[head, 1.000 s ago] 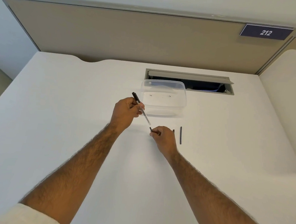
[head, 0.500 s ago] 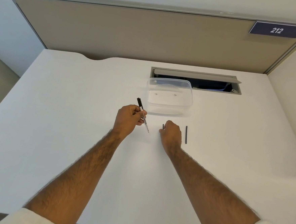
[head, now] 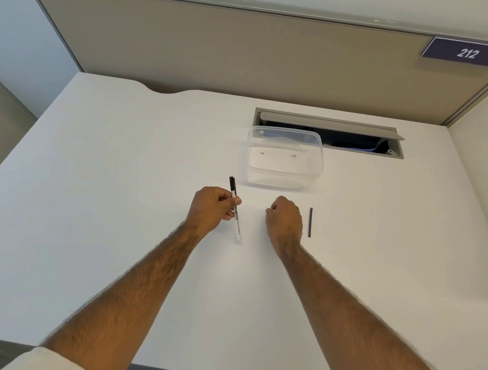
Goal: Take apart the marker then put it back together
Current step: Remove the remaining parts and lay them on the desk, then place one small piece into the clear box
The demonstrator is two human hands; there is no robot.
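My left hand point(head: 212, 210) is shut around the marker point(head: 236, 223), a thin white barrel with printed text and a black end pointing away from me. Its lower end hangs just above the white table point(head: 116, 181). My right hand point(head: 285, 219) rests on the table a short way to the right, knuckles up and fingers curled under. Whatever is under those fingers is hidden. A thin black rod point(head: 310, 222), a loose part of the marker, lies flat on the table just right of my right hand, untouched.
A clear plastic container point(head: 285, 158) sits just beyond both hands. Behind it is an open cable hatch point(head: 355, 143) in the table top. A beige partition point(head: 217, 47) with a "212" sign closes off the back.
My left hand has lowered the marker and turned it more upright. My right hand has moved toward the rod and curled over; the small black piece seen at its fingertips is now out of sight.
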